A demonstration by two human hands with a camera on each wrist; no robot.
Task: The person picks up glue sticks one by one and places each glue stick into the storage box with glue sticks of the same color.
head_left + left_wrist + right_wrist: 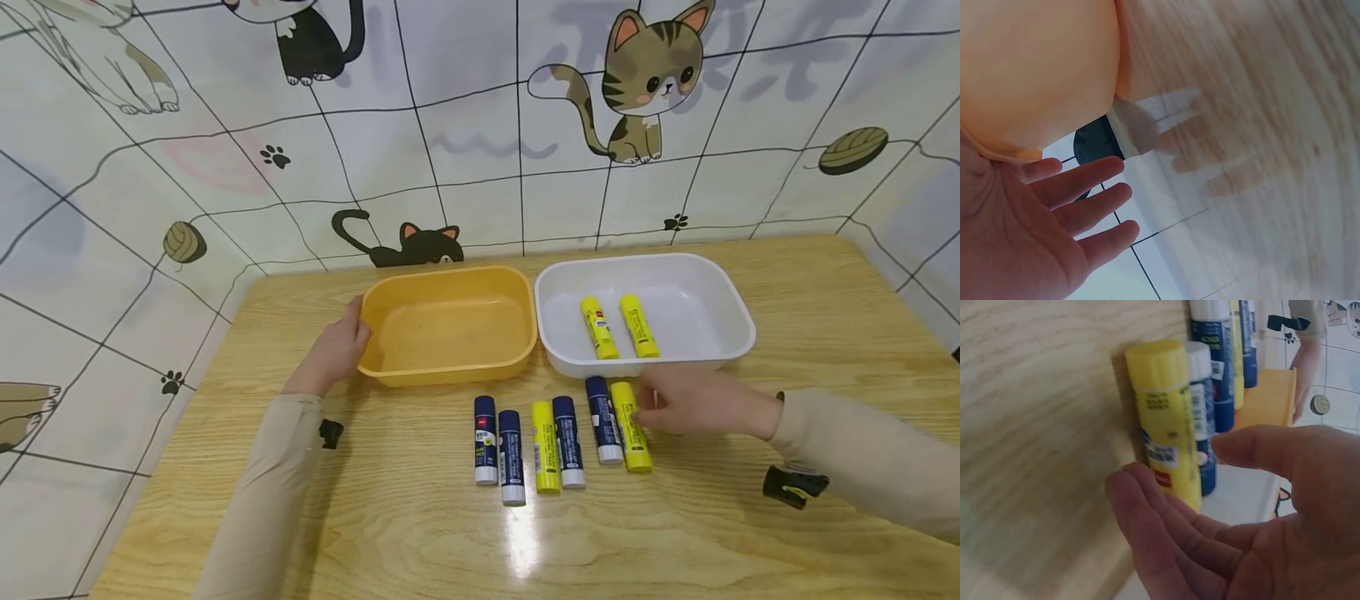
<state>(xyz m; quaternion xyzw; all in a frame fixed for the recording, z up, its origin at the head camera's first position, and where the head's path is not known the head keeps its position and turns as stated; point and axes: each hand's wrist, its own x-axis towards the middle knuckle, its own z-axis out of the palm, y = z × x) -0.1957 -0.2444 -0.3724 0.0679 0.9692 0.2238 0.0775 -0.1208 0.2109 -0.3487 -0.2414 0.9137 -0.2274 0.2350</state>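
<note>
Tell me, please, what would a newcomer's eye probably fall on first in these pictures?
Probably the orange rounded plastic tray on the left and the white rounded plastic tray on the right, with two bright yellow cylindrical glue sticks inside the white one. Nearer, four blue-and-white glue sticks and two more yellow glue sticks lie on the wooden table. Behind, cartoon cats stand out on the white wall.

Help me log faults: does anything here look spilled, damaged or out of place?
Nothing stands out. The orange tray and white tray sit upright, side by side. The glue sticks on the table lie in a slightly uneven row, with no spill or damage visible.
</note>
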